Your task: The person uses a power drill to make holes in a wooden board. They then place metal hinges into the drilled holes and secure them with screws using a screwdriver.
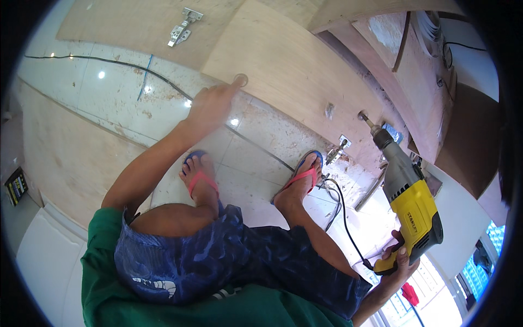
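Observation:
A pale plywood panel point(283, 65) lies across the far side, with a round cup hole point(239, 80) near its left end. My left hand point(211, 104), blurred by motion, reaches to that hole with a finger stretched out at it; I see nothing held in it. My right hand point(402, 262) is wrapped round the rear handle of a yellow and grey corded power drill point(415, 215). The drill points up and left, its bit point(368, 120) at a second round hole point(362, 115) near the panel's right end. Whether the bit touches the wood I cannot tell.
One metal cabinet hinge point(185, 27) lies on another board; a second hinge point(340, 148) is near my right foot. A black cable point(158, 76) crosses the dusty tiled floor point(117, 90). Wooden cabinet parts point(403, 82) stand at the right; a board point(71, 131) lies left.

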The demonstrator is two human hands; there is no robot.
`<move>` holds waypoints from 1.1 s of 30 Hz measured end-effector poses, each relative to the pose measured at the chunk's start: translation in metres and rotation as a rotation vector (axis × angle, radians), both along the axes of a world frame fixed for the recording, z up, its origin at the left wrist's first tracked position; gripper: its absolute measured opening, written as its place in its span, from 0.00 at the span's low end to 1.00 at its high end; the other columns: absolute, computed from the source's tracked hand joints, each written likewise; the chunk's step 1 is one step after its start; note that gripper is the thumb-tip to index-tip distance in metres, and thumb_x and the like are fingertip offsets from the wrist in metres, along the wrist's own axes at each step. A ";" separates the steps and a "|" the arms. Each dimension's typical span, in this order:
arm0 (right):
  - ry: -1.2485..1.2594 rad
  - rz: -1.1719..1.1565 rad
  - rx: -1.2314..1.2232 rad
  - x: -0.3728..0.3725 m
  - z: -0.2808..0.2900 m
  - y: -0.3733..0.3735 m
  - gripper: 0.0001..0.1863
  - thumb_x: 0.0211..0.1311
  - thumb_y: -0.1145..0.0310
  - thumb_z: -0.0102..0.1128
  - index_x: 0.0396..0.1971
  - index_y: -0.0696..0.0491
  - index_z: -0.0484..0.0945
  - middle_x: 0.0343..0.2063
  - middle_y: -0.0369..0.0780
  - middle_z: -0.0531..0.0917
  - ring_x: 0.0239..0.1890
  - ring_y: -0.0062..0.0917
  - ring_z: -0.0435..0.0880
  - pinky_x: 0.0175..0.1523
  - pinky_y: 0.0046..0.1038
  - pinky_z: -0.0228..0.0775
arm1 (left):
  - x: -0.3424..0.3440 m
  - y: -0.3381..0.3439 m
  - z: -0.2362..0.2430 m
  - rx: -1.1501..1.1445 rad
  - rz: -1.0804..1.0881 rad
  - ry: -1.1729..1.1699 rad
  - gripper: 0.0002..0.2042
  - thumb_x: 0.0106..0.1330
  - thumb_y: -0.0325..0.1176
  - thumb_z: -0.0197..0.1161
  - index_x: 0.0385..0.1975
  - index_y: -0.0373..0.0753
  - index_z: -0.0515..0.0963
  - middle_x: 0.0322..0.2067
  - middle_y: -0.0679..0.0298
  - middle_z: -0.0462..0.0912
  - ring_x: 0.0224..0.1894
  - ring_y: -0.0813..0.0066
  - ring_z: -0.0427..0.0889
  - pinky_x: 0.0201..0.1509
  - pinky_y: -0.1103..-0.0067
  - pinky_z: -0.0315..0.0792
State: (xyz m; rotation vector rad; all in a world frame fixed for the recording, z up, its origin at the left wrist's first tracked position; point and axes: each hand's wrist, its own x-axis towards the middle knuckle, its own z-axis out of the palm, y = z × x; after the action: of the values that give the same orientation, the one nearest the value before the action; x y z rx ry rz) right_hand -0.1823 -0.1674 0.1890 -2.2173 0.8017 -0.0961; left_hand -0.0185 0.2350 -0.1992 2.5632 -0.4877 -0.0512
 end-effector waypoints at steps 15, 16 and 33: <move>-0.324 -0.393 0.445 -0.066 -0.077 -0.050 0.29 0.79 0.59 0.62 0.70 0.63 0.71 0.54 0.51 0.87 0.28 0.20 0.84 0.30 0.19 0.78 | -0.028 0.008 0.004 -0.240 0.009 0.313 0.24 0.75 0.25 0.59 0.71 0.40 0.73 0.51 0.50 0.86 0.53 0.51 0.87 0.58 0.59 0.81; -0.341 -0.393 0.464 -0.070 -0.080 -0.054 0.28 0.80 0.60 0.61 0.70 0.62 0.71 0.54 0.50 0.88 0.28 0.21 0.85 0.31 0.19 0.80 | -0.040 0.006 -0.003 -0.424 0.131 0.393 0.22 0.77 0.27 0.59 0.70 0.39 0.73 0.52 0.52 0.86 0.55 0.53 0.87 0.59 0.60 0.81; -0.434 -0.538 0.716 -0.084 -0.130 -0.080 0.28 0.78 0.56 0.61 0.67 0.59 0.73 0.51 0.48 0.89 0.29 0.25 0.85 0.33 0.26 0.81 | -0.024 -0.004 -0.060 -1.534 0.715 1.047 0.21 0.82 0.47 0.64 0.65 0.42 0.77 0.60 0.63 0.84 0.61 0.67 0.83 0.70 0.65 0.76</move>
State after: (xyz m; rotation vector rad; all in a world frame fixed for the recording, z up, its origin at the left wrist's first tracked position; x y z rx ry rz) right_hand -0.2665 -0.2474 0.0586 -1.2165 0.9704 -0.4568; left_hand -0.0421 0.2310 -0.2588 0.8285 0.6158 -0.4922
